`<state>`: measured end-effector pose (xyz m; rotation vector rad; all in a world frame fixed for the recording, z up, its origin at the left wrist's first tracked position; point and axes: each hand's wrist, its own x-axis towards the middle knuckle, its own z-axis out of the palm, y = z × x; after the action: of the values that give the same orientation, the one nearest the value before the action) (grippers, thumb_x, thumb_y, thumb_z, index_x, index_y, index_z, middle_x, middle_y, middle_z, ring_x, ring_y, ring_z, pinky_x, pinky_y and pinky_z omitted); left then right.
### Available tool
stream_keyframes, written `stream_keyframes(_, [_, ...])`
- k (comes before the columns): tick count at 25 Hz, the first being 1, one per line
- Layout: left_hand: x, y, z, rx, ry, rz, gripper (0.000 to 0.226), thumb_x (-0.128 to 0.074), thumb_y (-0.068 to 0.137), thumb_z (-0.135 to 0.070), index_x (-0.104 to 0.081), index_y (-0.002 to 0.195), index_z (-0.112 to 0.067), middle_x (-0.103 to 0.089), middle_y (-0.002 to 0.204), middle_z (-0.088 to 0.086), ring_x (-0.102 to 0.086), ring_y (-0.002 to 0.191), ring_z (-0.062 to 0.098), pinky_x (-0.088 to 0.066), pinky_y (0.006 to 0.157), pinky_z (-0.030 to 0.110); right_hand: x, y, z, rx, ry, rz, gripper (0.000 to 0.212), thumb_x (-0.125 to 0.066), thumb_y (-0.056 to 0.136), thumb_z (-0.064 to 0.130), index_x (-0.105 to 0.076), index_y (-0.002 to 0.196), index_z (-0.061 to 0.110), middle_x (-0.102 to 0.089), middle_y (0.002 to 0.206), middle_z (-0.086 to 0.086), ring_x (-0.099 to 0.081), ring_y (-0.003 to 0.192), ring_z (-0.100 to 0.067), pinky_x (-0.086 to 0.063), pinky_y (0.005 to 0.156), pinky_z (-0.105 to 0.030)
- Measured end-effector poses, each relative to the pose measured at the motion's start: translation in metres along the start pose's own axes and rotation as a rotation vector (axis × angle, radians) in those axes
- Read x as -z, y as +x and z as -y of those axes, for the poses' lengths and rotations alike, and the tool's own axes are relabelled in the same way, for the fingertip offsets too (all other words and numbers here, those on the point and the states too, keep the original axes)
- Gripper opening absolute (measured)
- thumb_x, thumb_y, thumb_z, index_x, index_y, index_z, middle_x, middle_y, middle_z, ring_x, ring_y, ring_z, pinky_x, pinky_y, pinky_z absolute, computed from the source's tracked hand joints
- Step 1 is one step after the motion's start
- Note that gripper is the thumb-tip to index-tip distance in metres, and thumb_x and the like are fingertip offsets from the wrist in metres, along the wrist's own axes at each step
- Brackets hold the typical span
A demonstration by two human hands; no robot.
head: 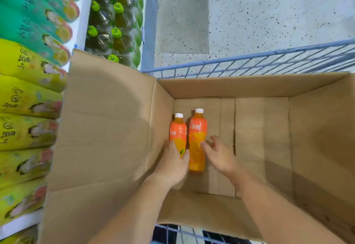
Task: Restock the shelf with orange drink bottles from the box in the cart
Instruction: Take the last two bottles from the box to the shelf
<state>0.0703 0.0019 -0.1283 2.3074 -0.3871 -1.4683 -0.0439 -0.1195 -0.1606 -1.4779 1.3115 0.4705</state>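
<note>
Two orange drink bottles with white caps lie side by side on the bottom of an open cardboard box. My left hand grips the lower part of the left bottle, thumb on its right side. My right hand reaches in with loosely spread fingers, its fingertips touching the right edge of the right bottle. The box sits inside a blue wire cart.
The box's wide left flap leans out toward the shelf. On the left, the shelf holds rows of teal and yellow-green bottles, and packs of green-capped bottles stand below. Speckled floor lies beyond the cart.
</note>
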Motion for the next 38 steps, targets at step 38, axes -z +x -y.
stream_keyframes(38, [0.025, -0.037, -0.040, 0.050, -0.385, 0.035, 0.047, -0.078, 0.067, -0.006, -0.061, 0.107, -0.023, -0.072, 0.100, 0.009, -0.072, 0.092, 0.026, -0.059, 0.086, 0.045, 0.071, -0.073, 0.011, 0.004, 0.249, -0.080, 0.049, -0.084, 0.064, 0.038, -0.059, 0.103, 0.020, -0.073, 0.094, -0.008, -0.071, 0.087, -0.025, -0.058, 0.083, -0.046])
